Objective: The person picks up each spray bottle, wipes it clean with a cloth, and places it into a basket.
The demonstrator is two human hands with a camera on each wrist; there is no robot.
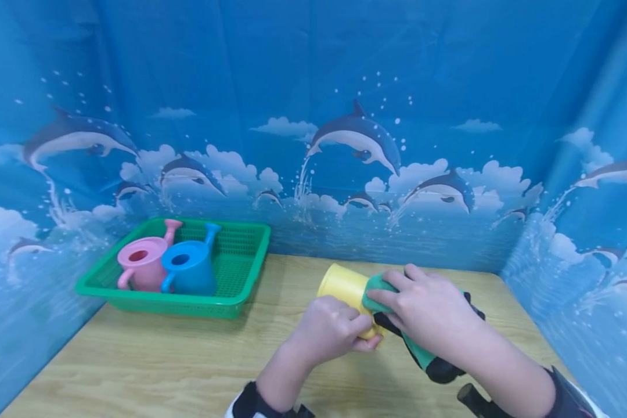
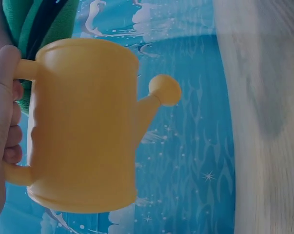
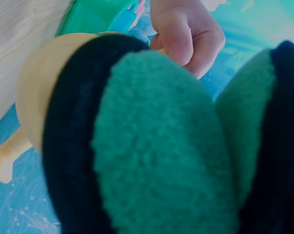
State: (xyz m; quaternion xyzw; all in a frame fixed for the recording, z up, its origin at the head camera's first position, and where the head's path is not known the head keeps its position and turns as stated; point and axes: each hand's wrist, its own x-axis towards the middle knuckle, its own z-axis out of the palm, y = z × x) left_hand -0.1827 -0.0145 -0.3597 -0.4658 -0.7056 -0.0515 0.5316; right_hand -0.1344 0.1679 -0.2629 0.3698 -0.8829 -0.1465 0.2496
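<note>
A yellow toy watering can (image 1: 343,284) is tilted on its side above the table, its round spout head (image 2: 165,90) showing in the left wrist view. My left hand (image 1: 330,328) grips the can's handle (image 2: 21,174), fingers curled through it. With my right hand (image 1: 431,310) I hold a green cloth with black edging (image 1: 380,293) against the can's right-hand end. That cloth fills much of the right wrist view, its fuzzy green face (image 3: 156,141) hiding part of the can. Whether the cloth reaches inside the can, I cannot tell.
On the table's left side stands a green plastic basket (image 1: 253,261). Inside it sit a pink watering can (image 1: 148,273) and a blue watering can (image 1: 195,276), side by side. A dolphin-print curtain (image 1: 271,69) surrounds the light wooden table (image 1: 151,360).
</note>
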